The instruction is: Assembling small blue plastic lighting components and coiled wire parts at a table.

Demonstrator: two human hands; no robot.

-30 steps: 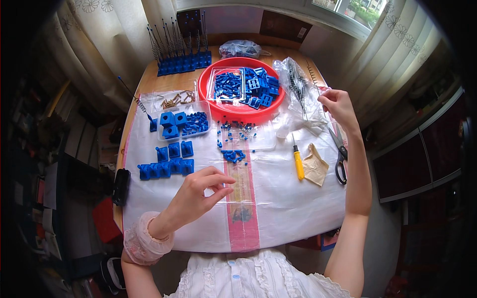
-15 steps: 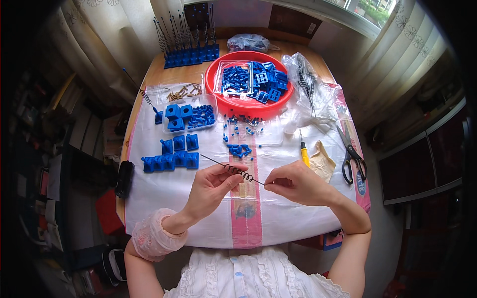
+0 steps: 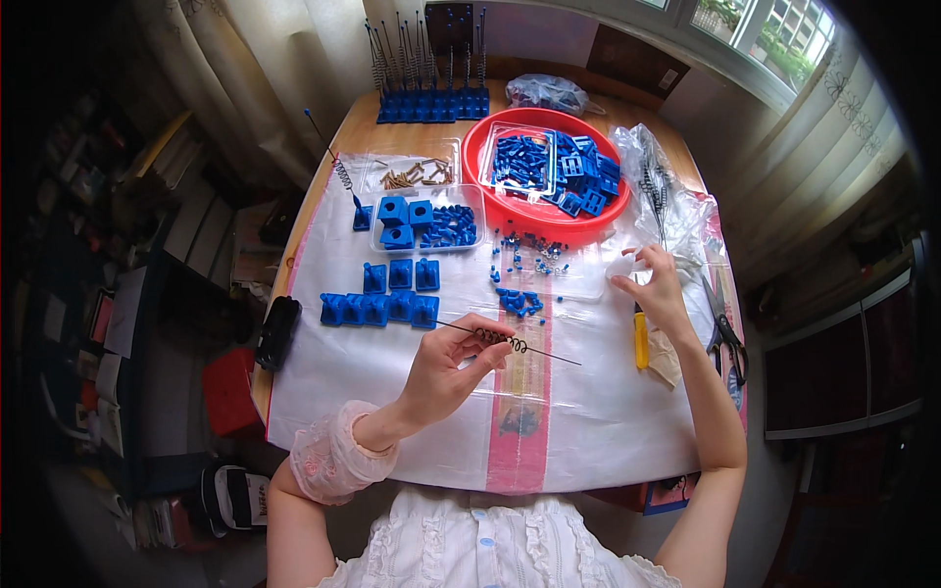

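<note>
**Spring rod pinched in the left hand, right hand at the clear bag**

A wooden table fills the middle of the view, most of it covered by a white plastic sheet with a pink stripe running toward the person. At the far side stands a red round basin holding blue plastic parts and a clear tray of more of them. Beside it, to the left, a clear tray carries blue blocks and small blue pieces. A crumpled clear plastic bag lies at the right of the basin. Along the far edge stands a row of blue bases with upright rods.

Nearer in, a cluster of blue blocks sits on the sheet, and small blue bits lie scattered below the basin. A yellow-handled tool lies just beside the right wrist — black-handled scissors a little further right.

The left hand is closed on a thin metal rod with a coiled spring, thumb and fingertips pinching it near the coil; the rod slants above the sheet, close to the pink stripe. The right hand is at the lower edge of the clear bag, fingers curled on something small and pale — what it is cannot be made out.
</note>
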